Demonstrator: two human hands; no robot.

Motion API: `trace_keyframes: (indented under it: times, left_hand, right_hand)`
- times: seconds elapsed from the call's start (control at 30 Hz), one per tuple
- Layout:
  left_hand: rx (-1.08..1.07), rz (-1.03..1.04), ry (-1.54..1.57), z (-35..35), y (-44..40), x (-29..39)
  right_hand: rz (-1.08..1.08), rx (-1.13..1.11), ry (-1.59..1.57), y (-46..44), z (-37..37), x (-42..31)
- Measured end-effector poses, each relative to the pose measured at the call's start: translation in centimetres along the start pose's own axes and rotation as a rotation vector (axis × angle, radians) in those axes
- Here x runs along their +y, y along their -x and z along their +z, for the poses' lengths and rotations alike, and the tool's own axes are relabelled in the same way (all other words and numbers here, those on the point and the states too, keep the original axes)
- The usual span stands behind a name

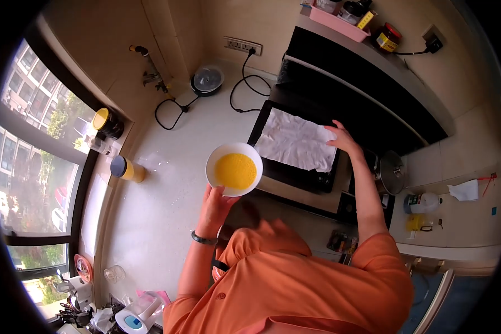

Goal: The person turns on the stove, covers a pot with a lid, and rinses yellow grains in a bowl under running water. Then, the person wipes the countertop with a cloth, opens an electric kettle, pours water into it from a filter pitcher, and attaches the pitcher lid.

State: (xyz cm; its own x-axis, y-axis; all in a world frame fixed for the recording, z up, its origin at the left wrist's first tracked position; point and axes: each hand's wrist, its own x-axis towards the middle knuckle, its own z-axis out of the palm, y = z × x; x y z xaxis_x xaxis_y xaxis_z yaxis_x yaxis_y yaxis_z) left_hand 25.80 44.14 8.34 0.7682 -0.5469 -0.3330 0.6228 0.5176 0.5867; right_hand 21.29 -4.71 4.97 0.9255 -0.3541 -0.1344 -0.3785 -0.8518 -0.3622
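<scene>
A round, smooth white bowl (234, 148) is gripped at its near rim by the left hand (218, 204). Beside the broad, pale countertop (167, 167), a flat, black, rectangular tray (327, 182) is mostly covered by a thin, wrinkled white sheet (295, 139), at whose right edge the slightly parted fingers of the right hand (347, 140) are placed, though whether it is pinched cannot be told; yellow contents (235, 171) are held in the bowl.

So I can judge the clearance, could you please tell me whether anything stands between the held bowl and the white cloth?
Nothing visible does: the white bowl, in the left hand, appears beside the white cloth, with the right hand at its opposite side.
</scene>
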Motion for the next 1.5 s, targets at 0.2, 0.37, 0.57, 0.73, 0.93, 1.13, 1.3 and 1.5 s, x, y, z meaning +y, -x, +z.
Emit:
trace_keyframes:
  times: [0.2, 0.37, 0.57, 0.73, 0.93, 1.13, 1.3, 1.5]
  left_hand:
    - [-0.082, -0.199, -0.029, 5.0, -8.8, -5.4]
    - [-0.121, -0.27, -0.086, 8.0, -14.6, -9.4]
    - [-0.126, -0.211, 0.04, 6.0, -20.2, -16.7]
    - [-0.003, -0.138, 0.011, 8.1, -19.6, -16.5]
    - [-0.034, -0.023, -0.179, 4.5, -15.1, -11.2]
    - [0.733, 0.759, -0.487, -8.4, -4.4, 5.5]
    - [1.216, 1.184, -0.501, -18.5, 7.0, 21.4]
    - [1.941, 1.348, -0.915, -30.7, 20.4, 38.0]
  right_hand:
    - [-0.273, 0.111, 0.11, 3.9, 4.9, -3.0]
    - [-0.285, 0.402, -0.048, 7.2, 6.0, -5.1]
    - [-0.338, 0.392, -0.168, 10.0, 5.2, -8.9]
    - [-0.479, 0.391, -0.22, 9.9, 4.0, -13.9]
    - [-0.709, 0.344, -0.341, 8.8, 4.5, -23.4]
    - [-0.645, 0.045, -0.481, 7.9, 11.5, -32.2]
    - [-0.681, -0.054, -0.445, 6.0, 20.8, -38.1]
    - [-0.808, -0.106, -0.463, 5.9, 23.2, -47.4]
